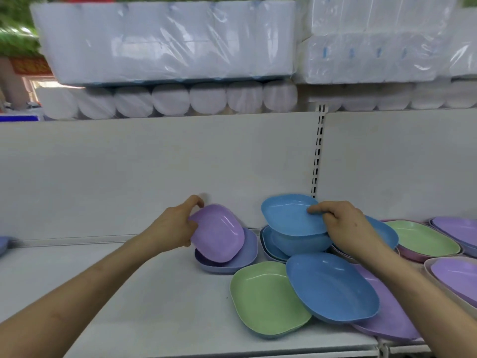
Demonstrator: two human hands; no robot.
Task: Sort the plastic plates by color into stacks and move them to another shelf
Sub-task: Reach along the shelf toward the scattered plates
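Observation:
My left hand grips a purple plate, tilted on edge above a lavender plate that lies flat on the white shelf. My right hand holds a blue plate by its right rim, lifted over a small stack of blue plates. In front lie a green plate and a larger blue plate, which overlaps a purple plate.
To the right sit a green plate on a pink one and more purple plates. The shelf's back panel rises behind. Wrapped white paper rolls fill the shelf above.

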